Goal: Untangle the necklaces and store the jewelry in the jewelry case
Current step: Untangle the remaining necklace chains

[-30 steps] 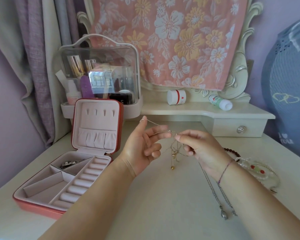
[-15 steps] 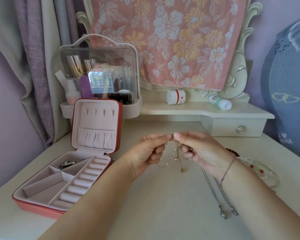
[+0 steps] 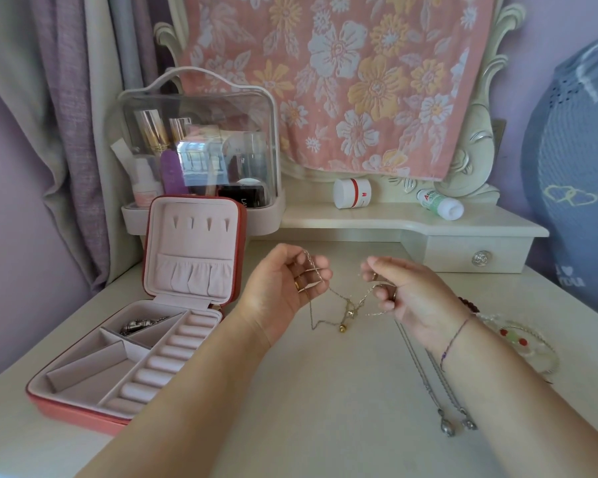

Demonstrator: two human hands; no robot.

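Note:
A thin gold necklace [image 3: 346, 307] with a small round bead hangs tangled between my two hands above the dressing table. My left hand [image 3: 283, 288] holds one end of the chain in curled fingers. My right hand [image 3: 404, 291] pinches the other end. The red jewelry case [image 3: 83, 405] lies open at the left, its pink lid upright, with a silver piece [image 3: 140, 325] in one back compartment. Two silver chains [image 3: 442, 391] with pendants lie on the table under my right forearm.
A glass dish [image 3: 529, 343] with red and green bits and a dark bead bracelet [image 3: 468, 305] sit at the right. A clear cosmetics box [image 3: 201, 150] stands behind the case. A white jar [image 3: 353, 193] and a tube [image 3: 441, 205] lie on the raised shelf.
My hands were close together on the chain half a second ago; they have drawn apart, stretching the gold necklace between them. The silver chains have not moved.

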